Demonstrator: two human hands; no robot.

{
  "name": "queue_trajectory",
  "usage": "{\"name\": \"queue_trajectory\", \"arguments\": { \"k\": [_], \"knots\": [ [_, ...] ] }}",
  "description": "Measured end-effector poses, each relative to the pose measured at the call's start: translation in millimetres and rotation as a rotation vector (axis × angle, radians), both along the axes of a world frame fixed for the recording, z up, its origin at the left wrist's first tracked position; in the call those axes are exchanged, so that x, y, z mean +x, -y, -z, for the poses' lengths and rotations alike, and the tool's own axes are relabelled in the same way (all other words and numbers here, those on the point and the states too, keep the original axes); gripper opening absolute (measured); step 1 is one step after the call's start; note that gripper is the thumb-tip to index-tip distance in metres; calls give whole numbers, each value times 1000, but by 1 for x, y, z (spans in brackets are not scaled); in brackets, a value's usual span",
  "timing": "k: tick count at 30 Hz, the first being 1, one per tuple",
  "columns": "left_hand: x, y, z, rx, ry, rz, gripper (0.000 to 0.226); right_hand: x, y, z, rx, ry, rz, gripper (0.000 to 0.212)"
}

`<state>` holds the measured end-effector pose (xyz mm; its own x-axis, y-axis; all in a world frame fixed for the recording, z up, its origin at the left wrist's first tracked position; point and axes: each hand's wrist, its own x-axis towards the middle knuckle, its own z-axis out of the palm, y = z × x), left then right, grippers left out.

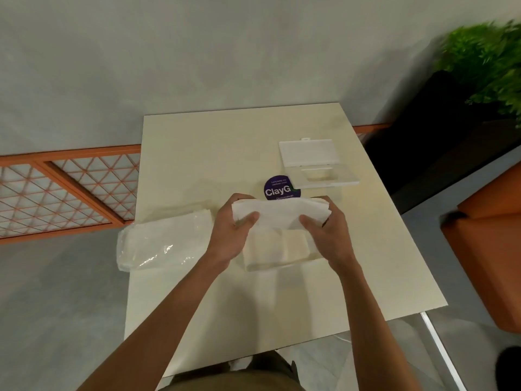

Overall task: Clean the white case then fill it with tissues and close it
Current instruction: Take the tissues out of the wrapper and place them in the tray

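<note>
The white case [315, 162] lies open at the back right of the cream table [211, 142], its lid flat beyond the shallow base. A stack of white tissues [282, 211] is lifted above the table, held at both ends. My left hand [235, 221] grips its left end and my right hand [324, 224] grips its right end. Beneath the stack another pile of folded tissues [277, 249] rests on the table. A clear plastic tissue wrapper [163, 241] lies at the table's left edge.
A round purple sticker reading "ClayG" [277, 187] sits between the tissues and the case. An orange lattice railing [64, 190] runs at left. An orange seat [490, 249] and a green plant [487, 57] stand at right.
</note>
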<state>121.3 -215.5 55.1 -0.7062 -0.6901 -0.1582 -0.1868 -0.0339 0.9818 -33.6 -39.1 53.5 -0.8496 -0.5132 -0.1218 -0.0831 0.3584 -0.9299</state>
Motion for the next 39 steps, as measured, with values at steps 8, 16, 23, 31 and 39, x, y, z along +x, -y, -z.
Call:
{"name": "queue_trajectory", "arguments": {
  "k": [8,16,23,31,39],
  "knots": [
    [-9,-55,30,-73,-2,-60,61,-12,-42,38,24,-67,-67,66],
    [-21,-75,39,-194,-66,-142,78,1,-41,38,-83,-163,-168,88],
    [-1,-68,42,-603,46,27,69,-6,-48,41,24,-377,-327,97],
    [5,-54,50,-1014,341,219,71,-6,-45,44,370,-714,-395,69],
    [10,-49,52,-724,227,233,78,-11,-46,44,249,-424,-371,72]
  ]
}}
